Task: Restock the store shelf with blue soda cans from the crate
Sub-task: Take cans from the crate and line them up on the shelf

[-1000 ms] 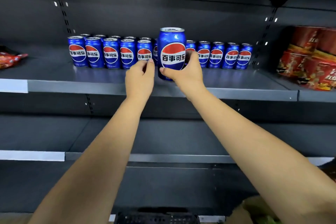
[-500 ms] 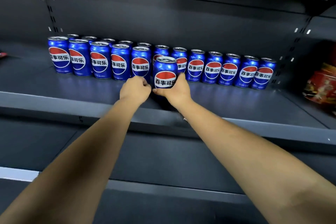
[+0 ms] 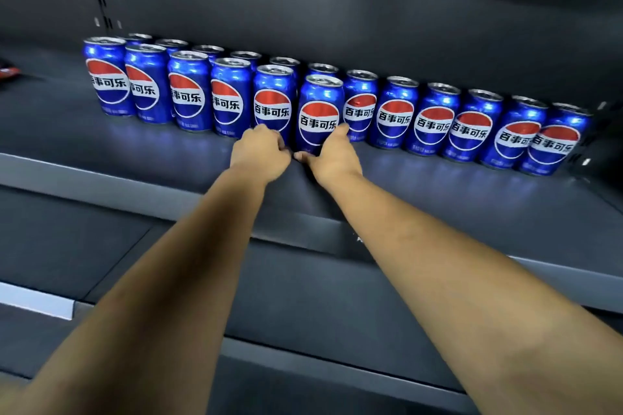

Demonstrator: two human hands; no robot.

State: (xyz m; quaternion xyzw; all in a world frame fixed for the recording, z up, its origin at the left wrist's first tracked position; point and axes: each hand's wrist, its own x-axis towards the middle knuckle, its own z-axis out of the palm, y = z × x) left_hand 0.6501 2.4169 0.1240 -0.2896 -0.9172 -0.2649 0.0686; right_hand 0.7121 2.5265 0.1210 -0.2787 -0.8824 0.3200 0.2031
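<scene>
head view looks down two bare forearms to a dark shelf (image 3: 438, 199) where both hands meet at one blue can (image 3: 318, 114). right hand (image 3: 332, 158) grasps that can low at its base: the thumb reaches in from the left along the shelf surface, a finger lies up the can's right side, and the remaining fingers are hidden behind it. left hand (image 3: 261, 153) is curled into a loose fist just left of the can's base, its knuckles in front of the neighbouring can (image 3: 273, 101); whether its fingertips touch either can i cannot tell, and it holds nothing that shows.

the grasped can stands upright on the shelf, at the right end of the front row and touching or nearly touching its neighbour. counting: six cans in the front row including this one, running left from the middle; behind them six can tops show as a back row (image 3: 209, 50), and that line carries on rightward as six more fully visible cans (image 3: 472, 125) to the shelf's right end.

each can is glossy blue with a silver lid and a round red, white and blue emblem crossed by dark chinese characters; labels face forward, and the shelf surface glints blue beneath them. a red packet (image 3: 6, 72) pokes in at the far left edge.
</scene>
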